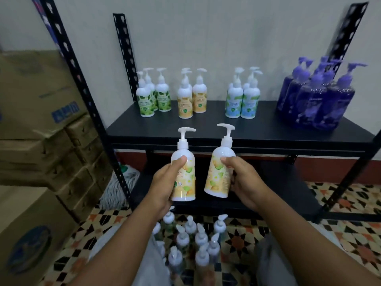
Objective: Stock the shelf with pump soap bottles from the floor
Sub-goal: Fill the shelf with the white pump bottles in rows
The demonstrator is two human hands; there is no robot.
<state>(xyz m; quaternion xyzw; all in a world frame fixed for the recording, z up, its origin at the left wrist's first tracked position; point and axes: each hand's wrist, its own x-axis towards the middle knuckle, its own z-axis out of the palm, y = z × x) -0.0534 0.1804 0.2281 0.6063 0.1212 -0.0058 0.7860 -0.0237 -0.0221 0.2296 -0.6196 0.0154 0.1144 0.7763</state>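
Observation:
My left hand (162,182) grips a white pump bottle with a yellow label (184,182), held upright below the shelf's front edge. My right hand (241,178) grips a second yellow-label pump bottle (218,174), tilted slightly right. Both are in the air in front of the black shelf board (216,129). On the shelf stand green-label bottles (153,96), yellow-label bottles (191,98), blue-label bottles (242,100) and purple bottles (317,100). Several more pump bottles (191,242) stand on the floor between my arms.
Stacked cardboard boxes (41,131) fill the left side beside the black rack upright (86,100). A mop head (121,186) lies under the rack at the left. A lower shelf board (278,193) sits near the patterned tile floor (350,203).

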